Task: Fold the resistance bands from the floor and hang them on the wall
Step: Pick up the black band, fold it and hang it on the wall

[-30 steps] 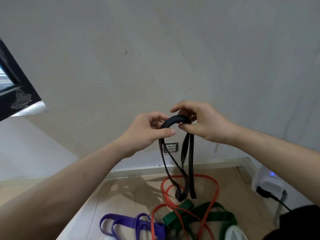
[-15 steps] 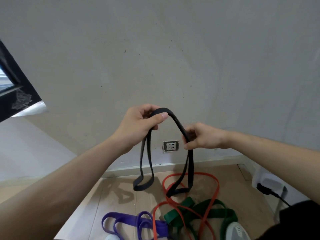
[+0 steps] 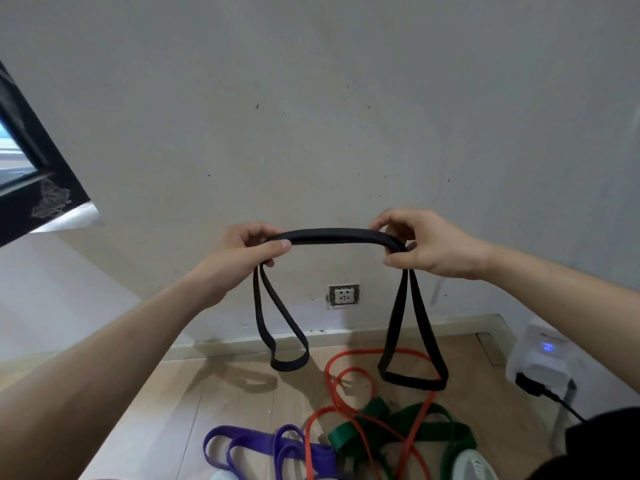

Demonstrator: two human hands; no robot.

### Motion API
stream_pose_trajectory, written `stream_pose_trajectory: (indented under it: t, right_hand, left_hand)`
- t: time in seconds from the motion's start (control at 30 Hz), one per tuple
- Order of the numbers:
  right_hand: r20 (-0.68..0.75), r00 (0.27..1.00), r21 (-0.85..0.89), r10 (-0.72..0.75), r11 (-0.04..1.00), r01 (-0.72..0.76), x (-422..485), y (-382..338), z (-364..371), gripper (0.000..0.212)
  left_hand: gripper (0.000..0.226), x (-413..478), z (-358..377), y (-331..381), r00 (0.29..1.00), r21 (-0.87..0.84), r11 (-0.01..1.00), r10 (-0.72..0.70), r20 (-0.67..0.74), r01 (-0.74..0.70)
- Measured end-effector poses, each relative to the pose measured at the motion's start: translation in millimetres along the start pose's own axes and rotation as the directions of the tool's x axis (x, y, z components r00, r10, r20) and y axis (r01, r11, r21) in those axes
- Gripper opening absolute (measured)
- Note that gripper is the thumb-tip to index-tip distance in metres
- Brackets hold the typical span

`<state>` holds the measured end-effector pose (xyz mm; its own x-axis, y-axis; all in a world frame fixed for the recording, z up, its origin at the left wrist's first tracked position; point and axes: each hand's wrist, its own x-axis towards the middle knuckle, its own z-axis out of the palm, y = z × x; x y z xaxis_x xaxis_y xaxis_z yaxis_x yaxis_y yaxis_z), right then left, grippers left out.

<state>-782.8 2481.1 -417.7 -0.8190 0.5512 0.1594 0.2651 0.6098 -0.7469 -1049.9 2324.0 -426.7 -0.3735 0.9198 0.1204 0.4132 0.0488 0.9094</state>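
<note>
Both of your hands are gripping the black band (image 3: 332, 235), held up in front of the wall (image 3: 311, 116). Your left hand (image 3: 249, 251) has its fingers curled round one end of the raised stretch, with the thumb pressed along the top. Your right hand (image 3: 429, 247) pinches the other end between thumb and bent fingers. Between the two hands the band runs doubled in a shallow arch, roughly level.

A loop of the band hangs below each hand. The one under your left hand is shorter and narrower. The one under your right hand is longer and wider, and its bottom edge shows in front of the orange band (image 3: 356, 351). Both loops dangle above the wooden floor (image 3: 214, 410), and the left one throws a shadow on the boards.

The other bands lie in a loose tangle on the floor near your feet. The orange one winds over the green band (image 3: 446, 427), and the purple band (image 3: 249, 436) lies just to their left in folds.

A wall socket (image 3: 343, 295) sits low on the wall between the two hanging loops. To the right, against the wall, stands a white device (image 3: 540, 358) with a small blue light and a black plug (image 3: 530, 388) in its front. A dark window frame (image 3: 34, 188) shows at the left edge.
</note>
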Motion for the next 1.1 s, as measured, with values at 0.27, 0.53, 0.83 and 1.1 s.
stream_pose_trajectory:
  t: [0.27,0.53,0.83,1.1]
  right_hand:
    - [-0.016,0.995,0.009,-0.103,0.995,0.103,-2.0,-26.7,0.3,0.026]
    - [0.009,0.993,0.107,-0.116,0.988,0.115,-0.6,-25.9,19.8,0.031]
    - [0.340,0.928,0.055,0.156,0.981,-0.185,-7.7,25.2,56.9,0.027]
    - [0.290,0.936,-0.011,0.198,0.979,-0.203,-12.2,27.5,22.4,0.031]
  left_hand:
    - [0.025,-9.9,35.3,22.0,0.960,-0.017,0.999,0.034,0.277,-0.030]
    - [0.013,-11.0,60.4,35.2,0.976,-0.114,0.986,0.143,0.165,-0.126]
    - [0.006,-12.8,45.3,38.6,0.978,-0.155,0.968,0.206,0.031,-0.199]
    - [0.005,-12.3,15.0,16.9,0.982,0.001,0.982,0.189,0.008,-0.189]
